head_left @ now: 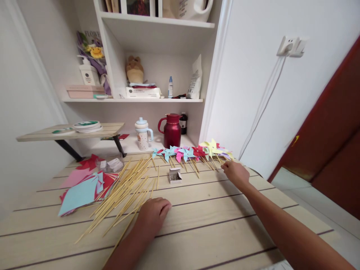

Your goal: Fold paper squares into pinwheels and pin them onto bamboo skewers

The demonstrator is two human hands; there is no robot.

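Observation:
My left hand (154, 214) rests on the wooden table (213, 225) with its fingers curled, beside the right edge of a loose pile of thin wooden sticks (123, 191). My right hand (235, 172) reaches to the far right of the table, fingers closed at the stick end of a row of paper pinwheels (194, 152) in blue, pink, red and yellow. What the fingers pinch is hidden. A small open box of pins (175, 175) sits between the sticks and the pinwheels.
Coloured paper squares (84, 189) lie at the left, with small white boxes (114, 164) behind them. A red jug (171, 130) and a cup (142, 134) stand at the back below white shelves (157, 99). A low side shelf (70, 132) juts out at left.

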